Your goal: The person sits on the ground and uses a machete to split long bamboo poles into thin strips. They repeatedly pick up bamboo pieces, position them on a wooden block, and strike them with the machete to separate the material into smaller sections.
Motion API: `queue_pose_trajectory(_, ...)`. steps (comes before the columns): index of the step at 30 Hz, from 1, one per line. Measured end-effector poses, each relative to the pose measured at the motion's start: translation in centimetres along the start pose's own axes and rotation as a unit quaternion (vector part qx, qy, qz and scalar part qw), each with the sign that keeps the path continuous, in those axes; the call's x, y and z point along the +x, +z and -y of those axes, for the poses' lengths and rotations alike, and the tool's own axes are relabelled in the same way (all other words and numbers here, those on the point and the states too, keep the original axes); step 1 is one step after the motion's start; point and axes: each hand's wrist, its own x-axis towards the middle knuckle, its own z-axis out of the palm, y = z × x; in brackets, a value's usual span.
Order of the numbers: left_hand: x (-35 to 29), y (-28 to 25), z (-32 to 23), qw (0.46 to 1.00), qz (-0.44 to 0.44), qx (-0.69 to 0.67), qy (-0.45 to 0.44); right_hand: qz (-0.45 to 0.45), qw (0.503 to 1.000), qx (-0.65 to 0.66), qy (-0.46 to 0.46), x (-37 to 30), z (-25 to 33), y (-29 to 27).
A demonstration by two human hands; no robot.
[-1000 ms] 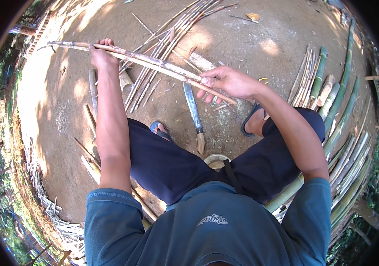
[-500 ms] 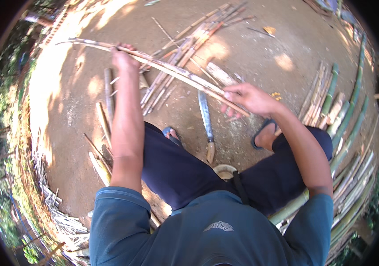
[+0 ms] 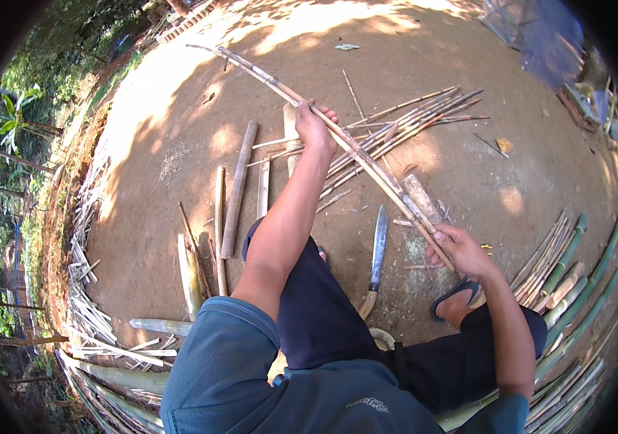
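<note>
A pair of long, thin bamboo sticks (image 3: 362, 158) slants across in front of me, lying close together. The far part is gripped by my left hand (image 3: 315, 130), its fingers wrapped round. Near the other end my right hand (image 3: 462, 250) is closed on them, thumb on top. Below the sticks, a machete (image 3: 379, 246) with a wooden handle lies on the ground between my feet. A pile of similar sticks (image 3: 425, 119) rests on the dirt beyond my hands.
Bamboo pieces (image 3: 238, 189) lie to the left of my left arm. A short log (image 3: 419, 195) lies beyond the machete. Green bamboo poles (image 3: 605, 239) and a stick bundle (image 3: 544, 249) are at the right. Pale split strips (image 3: 92, 289) line the left side.
The view has shifted, showing more ground ahead and to the left. Both hands keep hold of the sticks, which now slope more steeply down toward my right hand.
</note>
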Motion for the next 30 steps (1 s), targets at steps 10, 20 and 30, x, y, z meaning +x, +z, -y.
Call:
queue_pose_trajectory(10, -1.4, 0.9, -0.4, 0.999, 0.042, 0.012, 0.017, -0.200, 0.964, -0.165, -0.065, 0.3, -1.8, 1.2)
queue_pose_trajectory(20, -0.6, 0.0, -0.9, 0.993, 0.077, 0.068, 0.060, -0.270, 0.926, -0.229, -0.128, 1.0, -2.5, 1.3)
queue_pose_trajectory(30, 0.5, 0.3, -1.4, 0.997, 0.066, -0.028, 0.004, -0.234, 0.942, -0.204, -0.129, 0.8, -1.2, 0.8)
